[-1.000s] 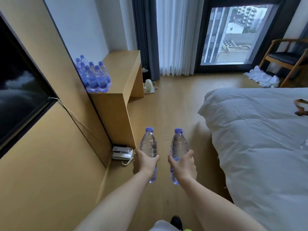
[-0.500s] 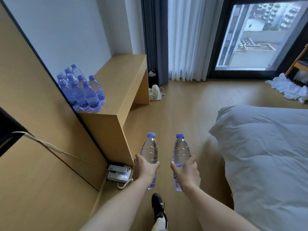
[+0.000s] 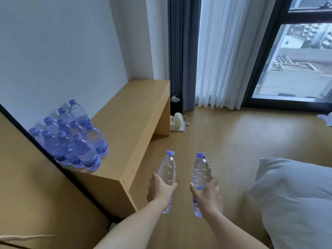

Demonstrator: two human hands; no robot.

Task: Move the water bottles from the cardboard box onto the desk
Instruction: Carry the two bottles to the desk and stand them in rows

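My left hand grips a clear water bottle with a purple cap, held upright over the floor just right of the desk's near corner. In my right hand is a second upright bottle, about a hand's width from the first. Several more bottles stand clustered at the near left end of the wooden desk, against the wall. The cardboard box is out of view.
A white bed fills the right side, leaving a strip of wooden floor between it and the desk. A small white appliance with a cord sits on the floor by the desk's far end. Curtains and a tall window lie ahead.
I have walked closer to the desk, which now looms larger at the left. Both hands still carry their bottles upright. The floor telephone has slipped out of view.
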